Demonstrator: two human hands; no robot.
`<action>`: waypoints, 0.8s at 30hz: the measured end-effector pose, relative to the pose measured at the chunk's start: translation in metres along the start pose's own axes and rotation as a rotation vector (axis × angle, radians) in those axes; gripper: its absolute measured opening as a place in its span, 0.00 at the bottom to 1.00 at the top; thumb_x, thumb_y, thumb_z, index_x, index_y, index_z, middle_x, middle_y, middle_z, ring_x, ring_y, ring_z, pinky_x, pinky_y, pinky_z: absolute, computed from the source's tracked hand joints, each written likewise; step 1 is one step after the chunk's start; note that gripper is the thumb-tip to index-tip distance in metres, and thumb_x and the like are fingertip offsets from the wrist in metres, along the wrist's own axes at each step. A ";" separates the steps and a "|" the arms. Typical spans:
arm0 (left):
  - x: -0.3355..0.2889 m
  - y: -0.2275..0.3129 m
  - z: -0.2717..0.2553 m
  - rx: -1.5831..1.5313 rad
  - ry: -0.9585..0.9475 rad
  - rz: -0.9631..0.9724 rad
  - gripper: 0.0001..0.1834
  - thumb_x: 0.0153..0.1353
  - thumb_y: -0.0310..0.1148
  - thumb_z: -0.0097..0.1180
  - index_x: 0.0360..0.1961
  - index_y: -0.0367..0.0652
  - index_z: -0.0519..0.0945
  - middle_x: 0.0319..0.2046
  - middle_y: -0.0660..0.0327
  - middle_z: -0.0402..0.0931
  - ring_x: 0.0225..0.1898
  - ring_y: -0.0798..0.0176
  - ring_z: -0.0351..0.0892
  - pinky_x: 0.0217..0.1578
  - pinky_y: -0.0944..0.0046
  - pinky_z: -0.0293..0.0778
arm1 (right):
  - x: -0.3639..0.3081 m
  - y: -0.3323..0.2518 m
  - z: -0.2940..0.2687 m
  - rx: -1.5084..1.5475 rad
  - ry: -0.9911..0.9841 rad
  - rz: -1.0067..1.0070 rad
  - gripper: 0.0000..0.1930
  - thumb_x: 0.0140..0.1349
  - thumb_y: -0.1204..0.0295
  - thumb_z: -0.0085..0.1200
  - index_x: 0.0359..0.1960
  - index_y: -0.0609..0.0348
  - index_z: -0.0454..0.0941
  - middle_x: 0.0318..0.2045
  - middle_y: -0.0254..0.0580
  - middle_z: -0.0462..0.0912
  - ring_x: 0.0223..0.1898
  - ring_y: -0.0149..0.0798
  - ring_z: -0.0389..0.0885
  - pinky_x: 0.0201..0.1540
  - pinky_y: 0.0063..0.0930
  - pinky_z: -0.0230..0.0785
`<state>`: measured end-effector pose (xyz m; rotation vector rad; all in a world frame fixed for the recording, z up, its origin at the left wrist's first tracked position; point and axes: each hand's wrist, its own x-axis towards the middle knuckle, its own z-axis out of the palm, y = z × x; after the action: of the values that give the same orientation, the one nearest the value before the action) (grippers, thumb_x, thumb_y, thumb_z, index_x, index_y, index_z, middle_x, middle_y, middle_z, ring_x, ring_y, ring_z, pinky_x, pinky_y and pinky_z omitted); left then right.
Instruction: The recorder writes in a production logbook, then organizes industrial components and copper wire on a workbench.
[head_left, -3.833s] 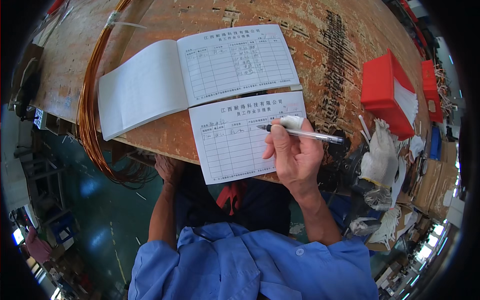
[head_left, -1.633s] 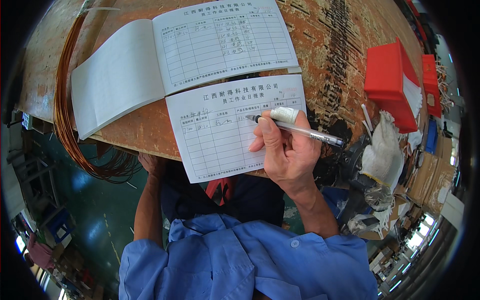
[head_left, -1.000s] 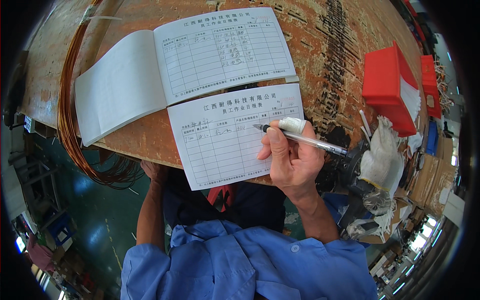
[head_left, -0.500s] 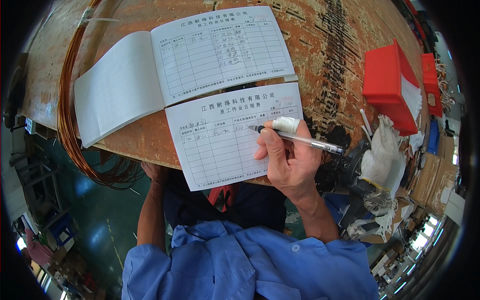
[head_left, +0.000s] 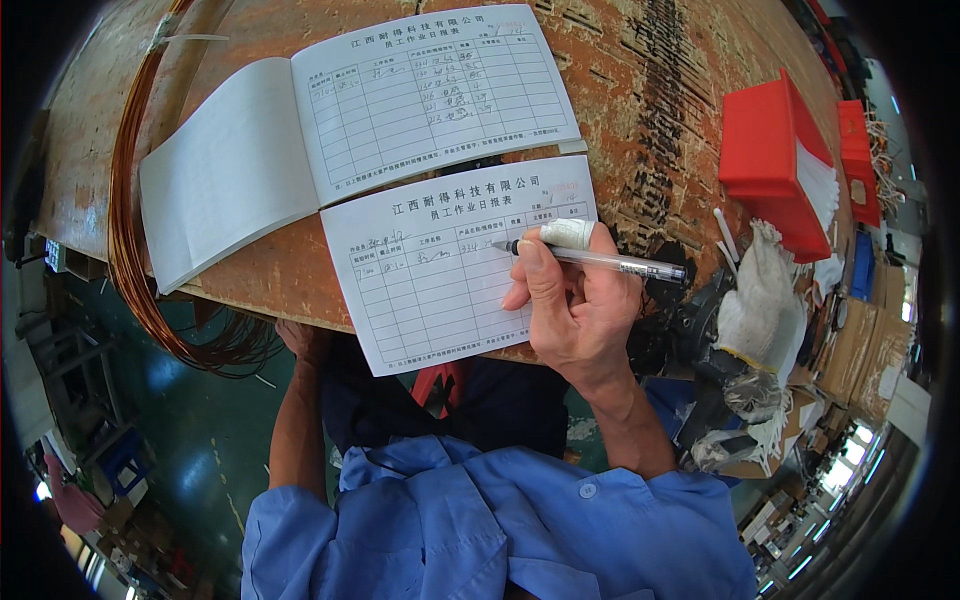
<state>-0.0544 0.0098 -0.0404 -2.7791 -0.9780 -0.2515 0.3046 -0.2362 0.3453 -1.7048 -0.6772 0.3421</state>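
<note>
My right hand (head_left: 583, 300), with white tape wrapped round one finger, pinches a clear-barrelled pen (head_left: 620, 263). The pen's tip rests on a loose printed form (head_left: 430, 310), in the top row of its table, beside some fresh handwriting. Behind that sheet lies an open form book (head_left: 440, 150); its right page is partly filled in by hand, and its left page (head_left: 230, 180) is blank and curls up. At the table's near edge is my left hand (head_left: 297, 338), its fingers mostly hidden, below the coil of copper wire.
The worn wooden table (head_left: 640, 130) carries a bundle of copper wire (head_left: 130, 190) along its left side. To the right stand a red bin (head_left: 765, 150) with white papers and a whitish work glove (head_left: 755, 310) over dark equipment. Cardboard boxes (head_left: 865, 350) stand beyond.
The pen tip has moved slightly along the top row, and more writing shows there. The whole view has shifted a little. My left hand stays at the table edge.
</note>
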 end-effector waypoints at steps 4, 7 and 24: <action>-0.006 -0.007 0.006 0.086 -0.069 0.005 0.38 0.63 0.60 0.59 0.66 0.46 0.74 0.62 0.52 0.73 0.64 0.44 0.68 0.60 0.43 0.65 | 0.000 0.000 -0.001 -0.034 -0.017 -0.026 0.10 0.73 0.72 0.60 0.39 0.69 0.76 0.26 0.42 0.83 0.22 0.27 0.85 0.20 0.20 0.76; -0.004 -0.007 0.009 0.101 0.071 0.082 0.39 0.63 0.60 0.59 0.67 0.46 0.74 0.63 0.52 0.72 0.65 0.43 0.67 0.61 0.43 0.64 | 0.000 0.002 -0.001 -0.022 -0.009 -0.030 0.10 0.73 0.72 0.60 0.38 0.69 0.76 0.26 0.42 0.83 0.22 0.27 0.85 0.20 0.19 0.75; -0.001 -0.012 0.004 0.061 0.126 0.106 0.40 0.61 0.62 0.61 0.66 0.45 0.75 0.64 0.52 0.71 0.65 0.42 0.67 0.60 0.43 0.64 | -0.001 0.001 -0.002 0.041 0.028 0.008 0.11 0.74 0.72 0.59 0.40 0.71 0.77 0.28 0.43 0.84 0.24 0.28 0.86 0.23 0.20 0.78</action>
<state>-0.0620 0.0195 -0.0432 -2.7121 -0.7929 -0.3692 0.3054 -0.2388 0.3450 -1.6707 -0.6394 0.3350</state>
